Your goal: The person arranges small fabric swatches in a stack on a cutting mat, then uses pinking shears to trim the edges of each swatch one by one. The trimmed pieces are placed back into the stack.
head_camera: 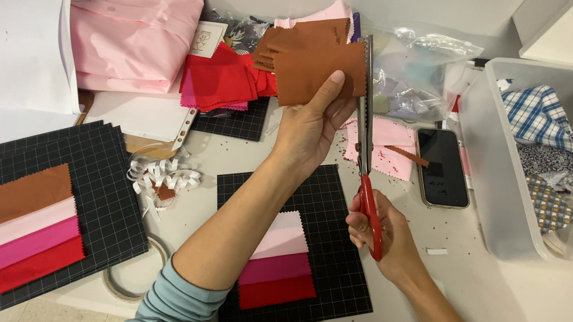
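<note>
Toward the worktop's left edge, a black card (45,228) is carrying brown, pink, magenta and red swatches. Above the middle of the worktop, the left hand (308,124) is pinching a brown fabric piece (317,75), thumb pressing its face. Just right, the right hand (382,231) is closing around the red handles of the scissors (366,141), blades lying along the fabric's right edge.
</note>
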